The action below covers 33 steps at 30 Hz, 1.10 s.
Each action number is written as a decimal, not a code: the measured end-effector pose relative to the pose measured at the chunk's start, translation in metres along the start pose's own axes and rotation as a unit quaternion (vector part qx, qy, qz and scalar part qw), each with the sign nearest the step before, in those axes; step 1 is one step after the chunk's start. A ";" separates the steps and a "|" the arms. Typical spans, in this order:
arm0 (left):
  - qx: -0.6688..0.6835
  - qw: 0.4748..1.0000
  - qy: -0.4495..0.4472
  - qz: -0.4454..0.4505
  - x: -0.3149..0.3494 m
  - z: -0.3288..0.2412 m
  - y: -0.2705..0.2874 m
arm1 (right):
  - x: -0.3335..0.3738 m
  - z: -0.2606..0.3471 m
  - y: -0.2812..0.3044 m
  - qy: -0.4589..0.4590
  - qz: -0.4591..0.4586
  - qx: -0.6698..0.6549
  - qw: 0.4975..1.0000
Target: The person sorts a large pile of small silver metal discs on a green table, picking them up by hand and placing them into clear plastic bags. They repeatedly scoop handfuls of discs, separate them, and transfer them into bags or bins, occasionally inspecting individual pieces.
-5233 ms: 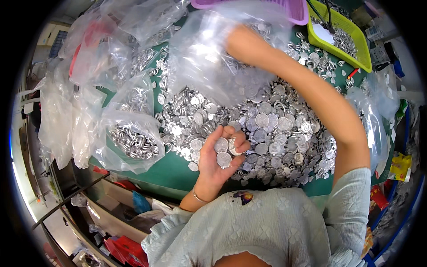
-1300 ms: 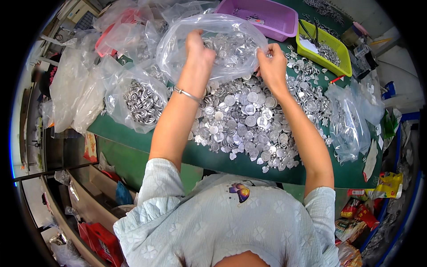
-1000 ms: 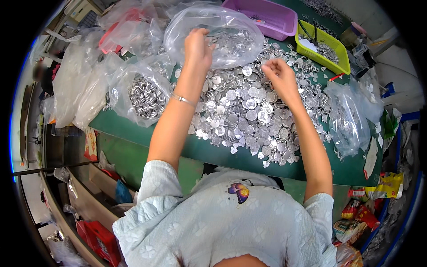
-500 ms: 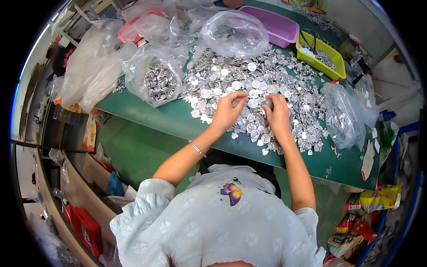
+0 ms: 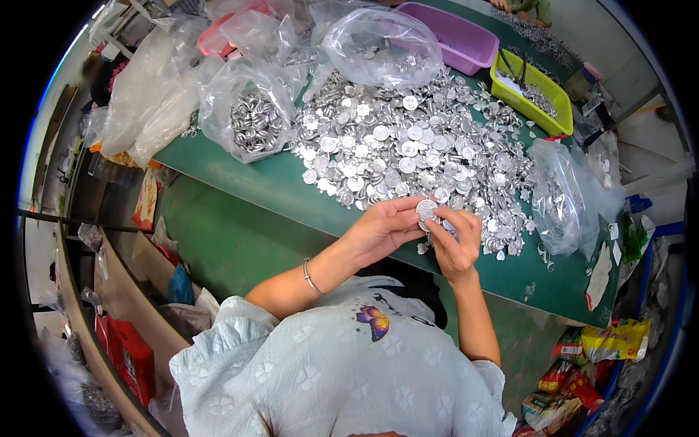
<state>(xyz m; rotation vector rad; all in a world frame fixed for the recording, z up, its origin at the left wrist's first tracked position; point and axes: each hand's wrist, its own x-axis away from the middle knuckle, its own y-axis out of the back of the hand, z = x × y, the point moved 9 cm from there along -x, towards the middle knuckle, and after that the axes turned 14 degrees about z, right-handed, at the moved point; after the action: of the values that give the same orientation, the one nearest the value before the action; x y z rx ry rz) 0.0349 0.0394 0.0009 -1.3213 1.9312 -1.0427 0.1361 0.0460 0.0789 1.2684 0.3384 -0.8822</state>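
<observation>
A round silver disc (image 5: 427, 210) with a patterned face is pinched between my two hands at the table's front edge. My left hand (image 5: 389, 227) grips its left side with thumb and fingers. On the other side my right hand (image 5: 457, 240) closes its fingertips on the disc's edge. Something shiny also shows among the right fingers, too small to name. Behind my hands spreads a heap of silver metal pieces (image 5: 408, 146), many round and flat, others ring-like or flower-shaped.
On the green table (image 5: 240, 193) lie a clear bag of silver rings (image 5: 255, 124), another clear bag (image 5: 382, 47) behind the heap and one at the right (image 5: 564, 197). A purple basin (image 5: 455, 36) and a yellow-green basket (image 5: 535, 98) stand at the back. Another person's hand (image 5: 501, 5) shows far off.
Both hands have drawn back from the heap toward my body and come together. The silver disc is now held between them.
</observation>
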 end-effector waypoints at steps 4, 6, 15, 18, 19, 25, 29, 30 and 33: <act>0.010 0.999 -0.008 -0.039 -0.009 0.002 0.011 | 0.004 -0.020 -0.001 -0.074 -0.015 -0.034 0.997; 0.015 0.998 -0.010 -0.054 -0.017 -0.002 0.011 | 0.011 -0.045 -0.003 -0.152 -0.029 -0.095 0.983; -0.068 0.977 -0.037 -0.197 -0.018 -0.029 0.057 | 0.003 -0.127 -0.007 -0.378 0.059 -0.126 0.915; -0.458 0.850 -0.027 -0.259 -0.020 -0.065 0.060 | -0.023 -0.138 -0.009 -0.358 0.084 -0.048 0.929; -0.530 0.806 -0.022 -0.263 -0.025 -0.071 0.060 | -0.034 -0.141 -0.009 -0.339 0.090 -0.014 0.936; -0.742 0.623 0.030 -0.245 -0.050 -0.086 0.052 | -0.037 -0.158 -0.028 -0.355 0.182 0.109 0.911; -0.794 0.561 0.091 -0.217 -0.059 -0.087 0.045 | -0.047 -0.152 -0.022 -0.336 0.156 0.110 0.922; -0.794 0.567 0.085 -0.204 -0.059 -0.085 0.046 | -0.051 -0.151 -0.023 -0.330 0.146 0.107 0.926; -0.764 0.622 0.032 -0.166 -0.057 -0.083 0.049 | -0.056 -0.157 -0.040 -0.319 0.165 0.117 0.926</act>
<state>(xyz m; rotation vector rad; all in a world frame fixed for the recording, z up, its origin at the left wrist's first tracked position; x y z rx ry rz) -0.0352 0.1265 0.0053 -2.4634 2.6246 0.9575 0.1083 0.2113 0.0412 1.1337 -0.4996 -1.0056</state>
